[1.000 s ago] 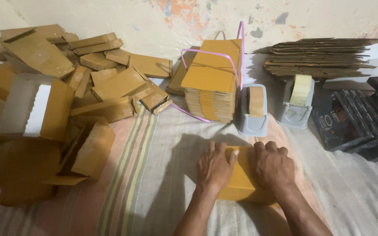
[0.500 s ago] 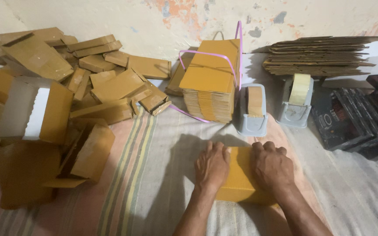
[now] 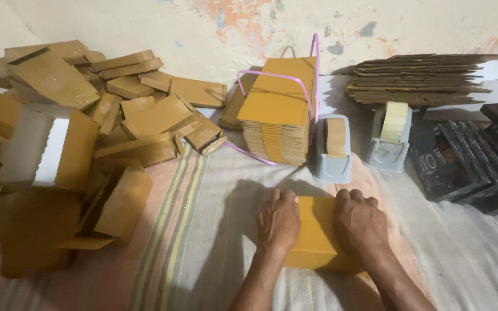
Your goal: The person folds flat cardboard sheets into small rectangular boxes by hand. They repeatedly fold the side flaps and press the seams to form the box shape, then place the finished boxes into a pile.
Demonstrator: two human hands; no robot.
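Around the strapped stack of flat yellow-brown sheets (image 3: 276,118), little changed against the half-second-earlier view: same spread, both hands at the same spot, framing shifted only slightly

Left of the stack, heaped against the wall: pile of folded brown cardboard boxes (image 3: 87,109), lying at all angles, the largest mass in view; among them, lower left, one open box (image 3: 47,151) showing a white lining inside

Right of the stack and further back: low pile of flattened dark cardboard sheets (image 3: 422,78), laid flat

Further right of the stack, at the frame edge: black flat packages (image 3: 471,158), overlapping one another

Bound round the stack itself: pink plastic strap (image 3: 295,78)

Just right of the stack: grey tape dispenser (image 3: 331,151) holding a brown tape roll; beyond it, second grey dispenser (image 3: 388,141) holding a pale tape roll

Below the stack, on the striped cloth (image 3: 180,230): small yellow box (image 3: 317,233), lying flat, pressed from above by both hands

On the box's left edge: left hand (image 3: 279,222), fingers together, curled down over the far rim; on its right edge: right hand (image 3: 359,222), fingers together, likewise bent over the rim
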